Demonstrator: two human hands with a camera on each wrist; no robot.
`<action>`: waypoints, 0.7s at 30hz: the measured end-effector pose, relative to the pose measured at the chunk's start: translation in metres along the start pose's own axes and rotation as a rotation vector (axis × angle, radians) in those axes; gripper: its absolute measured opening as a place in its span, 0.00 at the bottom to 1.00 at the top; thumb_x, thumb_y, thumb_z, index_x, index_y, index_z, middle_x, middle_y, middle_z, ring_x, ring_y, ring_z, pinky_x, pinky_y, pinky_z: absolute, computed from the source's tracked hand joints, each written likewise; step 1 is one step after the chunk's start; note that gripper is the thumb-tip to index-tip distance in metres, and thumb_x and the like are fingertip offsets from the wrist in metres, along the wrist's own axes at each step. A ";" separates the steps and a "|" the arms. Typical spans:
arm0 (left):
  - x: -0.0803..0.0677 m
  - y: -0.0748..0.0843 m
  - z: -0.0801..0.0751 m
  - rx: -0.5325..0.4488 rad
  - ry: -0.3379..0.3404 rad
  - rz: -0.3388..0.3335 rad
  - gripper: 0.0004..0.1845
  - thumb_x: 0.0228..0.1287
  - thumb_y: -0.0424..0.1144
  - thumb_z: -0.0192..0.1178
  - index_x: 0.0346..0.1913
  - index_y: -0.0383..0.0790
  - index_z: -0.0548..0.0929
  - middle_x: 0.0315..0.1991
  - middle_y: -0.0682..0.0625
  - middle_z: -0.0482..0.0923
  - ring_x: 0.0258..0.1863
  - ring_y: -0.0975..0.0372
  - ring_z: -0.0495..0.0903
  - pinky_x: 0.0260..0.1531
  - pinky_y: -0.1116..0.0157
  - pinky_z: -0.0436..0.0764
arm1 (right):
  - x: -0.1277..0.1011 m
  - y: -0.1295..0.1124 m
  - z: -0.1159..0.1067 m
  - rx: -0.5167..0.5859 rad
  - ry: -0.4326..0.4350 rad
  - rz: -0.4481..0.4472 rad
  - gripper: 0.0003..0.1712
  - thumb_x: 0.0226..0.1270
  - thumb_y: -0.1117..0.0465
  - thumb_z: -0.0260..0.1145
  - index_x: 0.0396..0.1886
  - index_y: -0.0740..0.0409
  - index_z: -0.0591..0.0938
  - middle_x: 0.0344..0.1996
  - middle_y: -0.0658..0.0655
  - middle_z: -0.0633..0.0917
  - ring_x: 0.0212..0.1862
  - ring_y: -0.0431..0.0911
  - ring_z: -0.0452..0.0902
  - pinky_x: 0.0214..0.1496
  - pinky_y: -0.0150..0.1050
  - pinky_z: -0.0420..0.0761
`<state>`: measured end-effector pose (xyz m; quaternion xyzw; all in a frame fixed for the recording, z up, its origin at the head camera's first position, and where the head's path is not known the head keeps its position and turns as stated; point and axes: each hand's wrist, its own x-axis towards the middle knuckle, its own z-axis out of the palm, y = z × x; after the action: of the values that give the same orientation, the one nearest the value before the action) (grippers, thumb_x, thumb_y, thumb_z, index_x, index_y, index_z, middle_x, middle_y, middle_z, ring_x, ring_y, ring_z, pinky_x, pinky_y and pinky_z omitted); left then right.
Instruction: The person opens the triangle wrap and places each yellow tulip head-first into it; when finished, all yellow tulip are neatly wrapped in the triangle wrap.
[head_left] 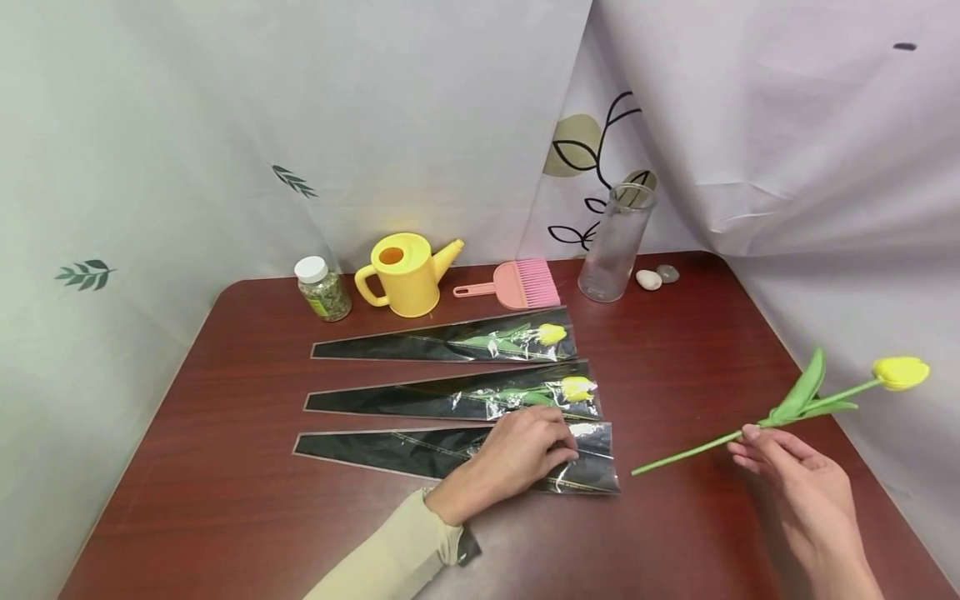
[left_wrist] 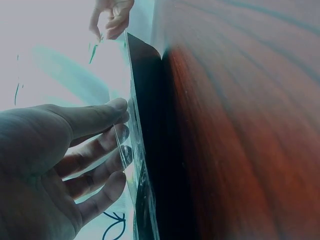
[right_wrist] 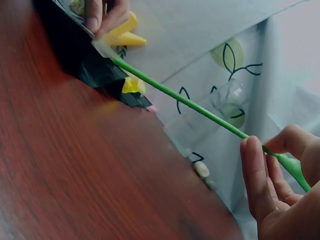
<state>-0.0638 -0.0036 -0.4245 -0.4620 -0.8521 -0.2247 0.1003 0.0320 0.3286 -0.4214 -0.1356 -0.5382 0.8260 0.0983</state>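
Note:
My right hand (head_left: 806, 487) pinches the green stem of a yellow artificial tulip (head_left: 900, 372) between thumb and fingers, over the table's right side. Its bloom points right and the bare stem end points left, toward the nearest flower sleeve (head_left: 360, 448). That sleeve is black-backed with a clear front and lies flat, its wide end to the right. At the wide end, my left hand (head_left: 517, 450) pinches the clear film, which stands a little off the black backing in the left wrist view. Behind it lie two more sleeves, the middle one (head_left: 405, 403) and the far one (head_left: 390, 346), each with a yellow tulip inside.
Along the back of the red-brown table (head_left: 225, 500) stand a white-capped jar (head_left: 324, 292), a yellow watering can (head_left: 408, 279) and a clear glass vase (head_left: 615, 246). A pink brush (head_left: 512, 285) and two stones (head_left: 649, 280) lie among them. Pale curtains (head_left: 420, 125) hang close behind.

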 end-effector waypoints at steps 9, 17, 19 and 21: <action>0.001 0.000 0.000 -0.008 0.009 -0.009 0.02 0.61 0.46 0.69 0.33 0.55 0.89 0.32 0.65 0.78 0.37 0.71 0.76 0.38 0.73 0.77 | -0.008 0.012 0.018 0.000 0.080 0.027 0.07 0.67 0.73 0.64 0.42 0.67 0.86 0.37 0.60 0.88 0.36 0.48 0.87 0.43 0.40 0.83; 0.001 -0.001 0.000 -0.003 0.015 -0.008 0.03 0.62 0.46 0.68 0.34 0.55 0.89 0.33 0.65 0.78 0.38 0.71 0.76 0.39 0.73 0.76 | -0.022 0.038 0.048 0.068 0.228 0.129 0.07 0.63 0.68 0.69 0.40 0.64 0.88 0.37 0.58 0.88 0.28 0.44 0.85 0.34 0.36 0.83; 0.001 -0.001 0.000 0.001 0.022 -0.007 0.03 0.62 0.46 0.68 0.34 0.55 0.89 0.33 0.65 0.78 0.38 0.71 0.76 0.39 0.73 0.76 | -0.026 0.044 0.058 0.052 0.240 0.176 0.07 0.63 0.66 0.70 0.40 0.61 0.89 0.37 0.56 0.88 0.27 0.42 0.84 0.32 0.34 0.83; 0.001 -0.001 -0.001 0.004 0.030 -0.005 0.03 0.62 0.46 0.68 0.34 0.55 0.89 0.33 0.64 0.78 0.38 0.71 0.76 0.39 0.73 0.77 | -0.029 0.050 0.068 0.027 0.253 0.229 0.07 0.62 0.63 0.72 0.40 0.58 0.90 0.38 0.54 0.89 0.26 0.39 0.82 0.30 0.31 0.82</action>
<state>-0.0650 -0.0037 -0.4237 -0.4563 -0.8520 -0.2301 0.1136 0.0361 0.2413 -0.4379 -0.2976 -0.4913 0.8154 0.0722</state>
